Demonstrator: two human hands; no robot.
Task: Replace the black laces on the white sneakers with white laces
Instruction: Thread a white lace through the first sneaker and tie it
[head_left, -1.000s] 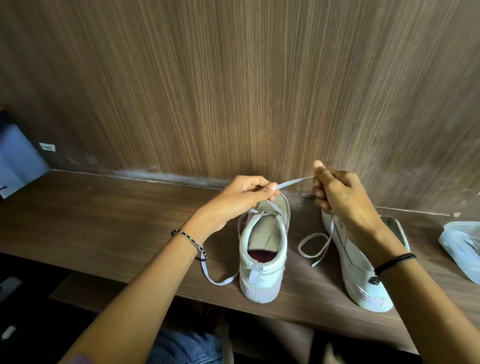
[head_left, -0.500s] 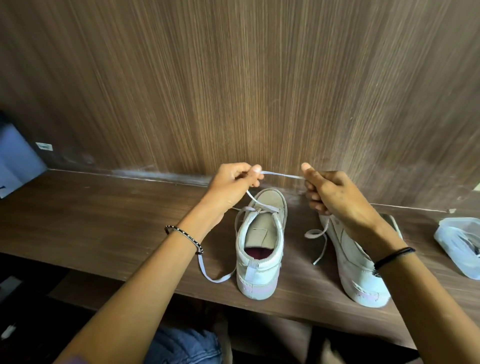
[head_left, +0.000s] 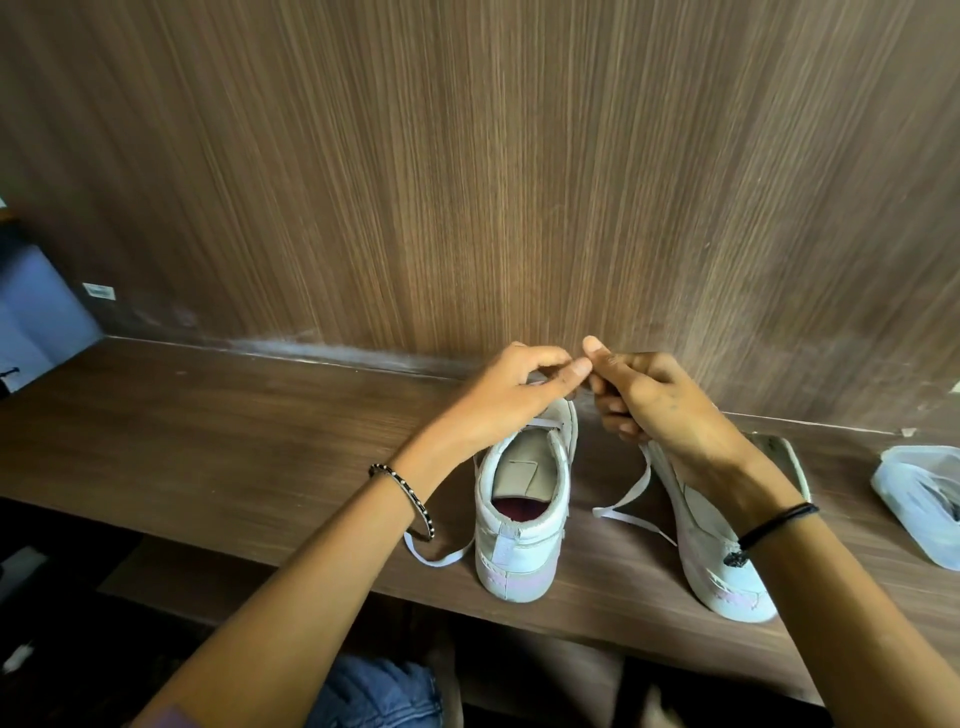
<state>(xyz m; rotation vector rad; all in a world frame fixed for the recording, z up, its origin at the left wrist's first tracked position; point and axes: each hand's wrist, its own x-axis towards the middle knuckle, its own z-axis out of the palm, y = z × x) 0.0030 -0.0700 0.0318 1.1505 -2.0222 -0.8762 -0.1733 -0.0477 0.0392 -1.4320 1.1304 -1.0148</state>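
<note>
both forearms reach forward, left hand (head_left: 511, 400) and right hand (head_left: 662, 410) raised, thumbs touching tip to tip, fingers curled in pinch

Wood-grain wall panel (head_left: 467, 182) fills the whole top half, dark wooden shelf (head_left: 208, 441) runs under it, clear plastic tub (head_left: 914, 499) sits out at 3 o'clock, tiny white label (head_left: 98, 291) at 9, blue denim (head_left: 374, 696) at 6.

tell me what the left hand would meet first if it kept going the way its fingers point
Most likely the right hand: the left hand points rightward over the upright white sneaker, thumb tip nearly touching the right thumb. Both seem to pinch the flat white lace.
</note>
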